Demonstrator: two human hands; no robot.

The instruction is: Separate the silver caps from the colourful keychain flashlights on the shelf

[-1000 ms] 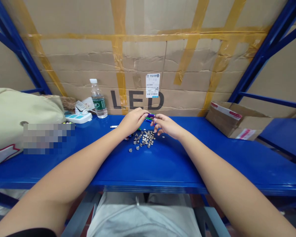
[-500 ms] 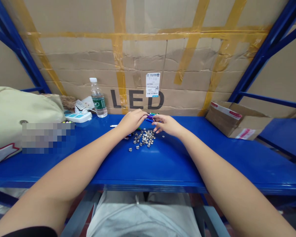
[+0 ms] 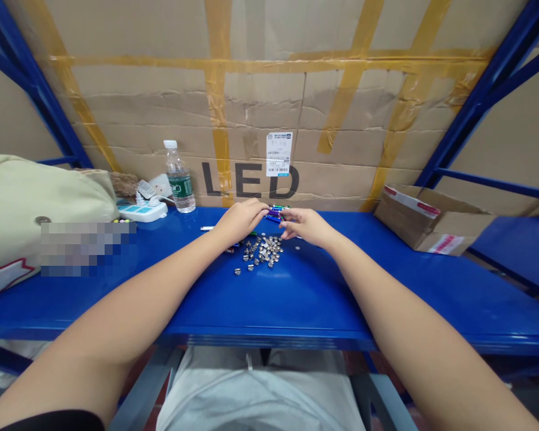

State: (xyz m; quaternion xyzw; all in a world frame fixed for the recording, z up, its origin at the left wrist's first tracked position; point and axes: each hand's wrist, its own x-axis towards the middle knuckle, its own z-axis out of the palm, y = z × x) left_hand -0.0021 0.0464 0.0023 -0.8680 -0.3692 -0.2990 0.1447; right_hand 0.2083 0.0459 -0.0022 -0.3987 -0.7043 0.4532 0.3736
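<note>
A loose heap of small silver button cells [image 3: 266,250] lies on the blue tabletop [image 3: 269,305]. Behind it, several slim metallic tubes [image 3: 275,213] in purple, blue and green lie between my hands. My left hand [image 3: 243,216] is closed over the left ends of these tubes, its fingers bent down; whatever is in them is hidden. To the right, my right hand [image 3: 306,226] has its fingers curved and apart, close to the tubes and the heap, with nothing visible in it. A silver tube end [image 3: 207,228] and darker tubes show from under my left wrist.
A water bottle [image 3: 179,179] and a white power strip [image 3: 144,211] stand at the back left, beside a pale green bag [image 3: 45,191]. An open cardboard box [image 3: 431,218] sits at the right. A taped cardboard wall [image 3: 341,120] closes off the back.
My right hand's fingertips have shifted slightly right, away from the tubes. My left hand and the heap of button cells look the same.
</note>
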